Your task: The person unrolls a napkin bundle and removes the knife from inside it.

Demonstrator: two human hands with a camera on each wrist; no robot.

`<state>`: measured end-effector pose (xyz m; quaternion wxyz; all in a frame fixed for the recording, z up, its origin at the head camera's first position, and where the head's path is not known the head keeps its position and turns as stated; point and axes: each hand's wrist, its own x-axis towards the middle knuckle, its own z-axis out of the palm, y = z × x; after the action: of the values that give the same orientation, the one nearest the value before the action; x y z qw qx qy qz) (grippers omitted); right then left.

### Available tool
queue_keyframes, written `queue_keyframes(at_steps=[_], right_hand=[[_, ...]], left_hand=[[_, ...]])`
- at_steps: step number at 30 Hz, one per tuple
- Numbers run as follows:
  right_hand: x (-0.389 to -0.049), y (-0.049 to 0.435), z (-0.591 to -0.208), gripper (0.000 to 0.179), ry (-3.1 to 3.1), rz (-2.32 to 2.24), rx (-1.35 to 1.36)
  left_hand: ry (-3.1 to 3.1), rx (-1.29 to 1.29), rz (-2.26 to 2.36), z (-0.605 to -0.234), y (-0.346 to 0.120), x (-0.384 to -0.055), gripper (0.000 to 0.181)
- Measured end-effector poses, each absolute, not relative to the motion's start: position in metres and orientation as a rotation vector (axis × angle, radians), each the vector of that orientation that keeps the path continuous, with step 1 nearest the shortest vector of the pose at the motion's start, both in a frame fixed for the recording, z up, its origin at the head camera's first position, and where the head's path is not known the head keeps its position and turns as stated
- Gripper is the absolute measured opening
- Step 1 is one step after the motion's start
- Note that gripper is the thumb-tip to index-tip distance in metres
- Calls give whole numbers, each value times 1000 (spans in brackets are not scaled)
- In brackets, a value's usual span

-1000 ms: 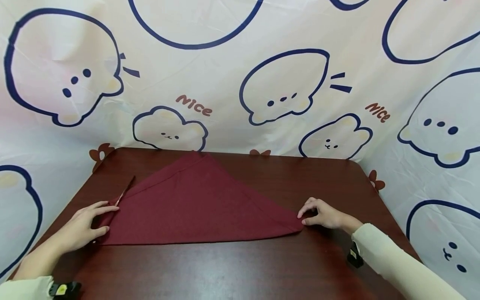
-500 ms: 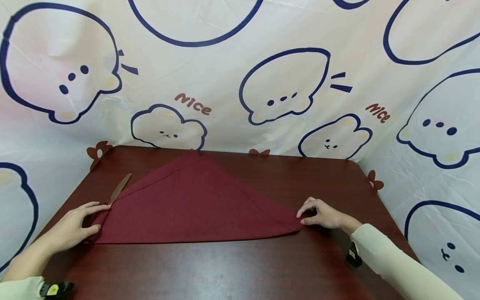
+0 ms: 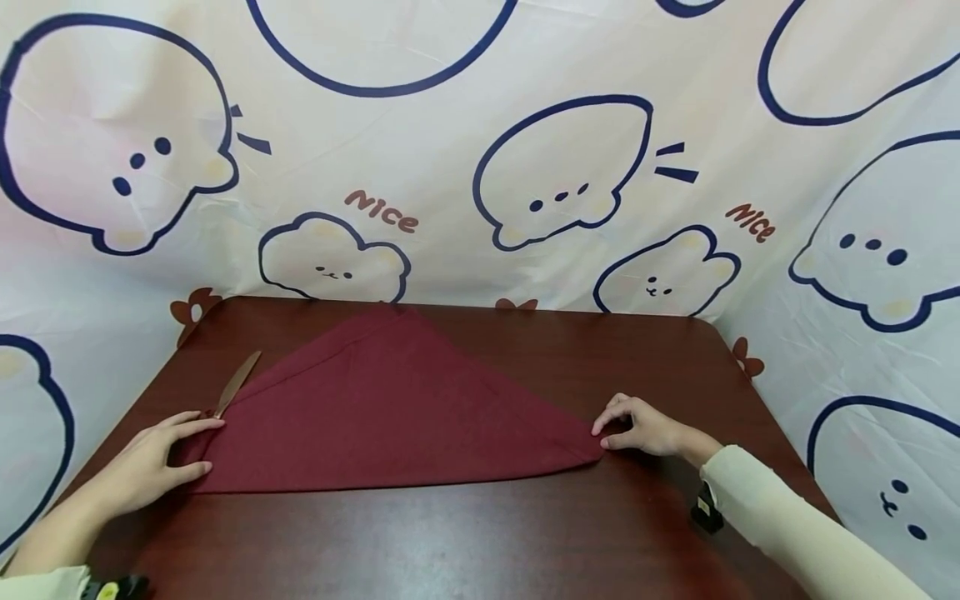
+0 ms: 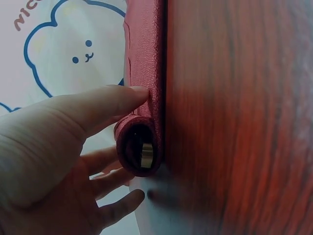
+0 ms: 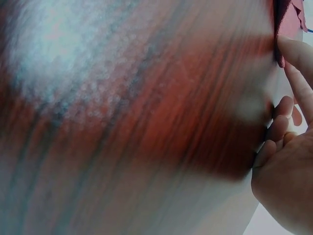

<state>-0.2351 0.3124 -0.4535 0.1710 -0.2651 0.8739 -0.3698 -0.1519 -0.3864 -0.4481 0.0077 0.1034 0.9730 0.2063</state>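
A dark red cloth napkin [image 3: 390, 408], folded to a triangle, lies with its long edge toward me. Its left end is rolled round a table knife, whose blade [image 3: 238, 382] sticks out at the far side. The handle's end [image 4: 146, 155] shows inside the roll in the left wrist view. My left hand [image 3: 153, 462] holds that roll, thumb on the near side and fingers over and behind it. My right hand [image 3: 643, 427] pinches the napkin's right corner between thumb and index finger; in the right wrist view its other fingers are curled beside the table.
The brown wooden table [image 3: 420, 542] reaches back to a white printed curtain [image 3: 450, 167], which also hangs along both sides. The napkin's far tip comes up to the table's back edge. A black wrist strap [image 3: 707, 510] sits at the right sleeve.
My left hand has shifted left with the roll and knife. The blade has turned from edge-on to showing its flat side. My right hand stays at its corner.
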Motion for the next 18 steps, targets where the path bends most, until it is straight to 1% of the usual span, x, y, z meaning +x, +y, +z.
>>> queue_keyframes(at_steps=[18], right_hand=[[-235,312,-453,13,2486,-1052,-763]], left_hand=[[3065,312,596,-449,-387,-151,51]])
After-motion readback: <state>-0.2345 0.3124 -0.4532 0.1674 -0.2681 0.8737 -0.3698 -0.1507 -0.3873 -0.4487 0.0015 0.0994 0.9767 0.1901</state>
